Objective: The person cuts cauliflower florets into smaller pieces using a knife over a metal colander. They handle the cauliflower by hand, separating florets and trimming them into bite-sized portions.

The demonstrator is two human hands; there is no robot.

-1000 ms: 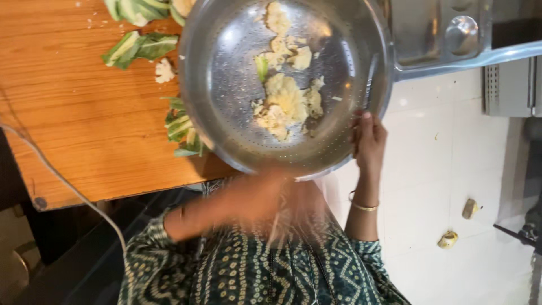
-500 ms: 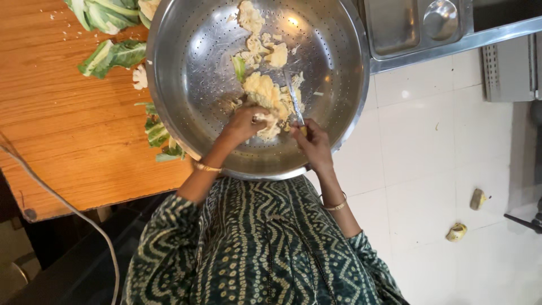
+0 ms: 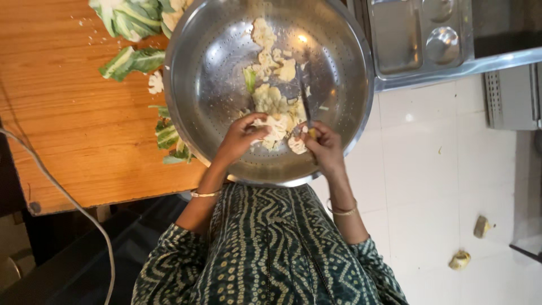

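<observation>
- Left hand [image 3: 240,135] grips a cauliflower piece [image 3: 275,127]; right hand [image 3: 323,144] grips a knife [image 3: 304,101].
- Both work inside the steel colander [image 3: 197,73], frame centre.
- Several cut florets [image 3: 271,56] lie inside.
- Trimmed leaves [image 3: 132,59] lie upper left on the desk [image 3: 62,124]; cutting looks unfinished.

No packages, labels, signs or screens show anywhere in this view. Nothing on the wooden board at the left, in the steel bowl at the centre, or on the tiled floor at the right carries a wrapper, tag or display.
</observation>
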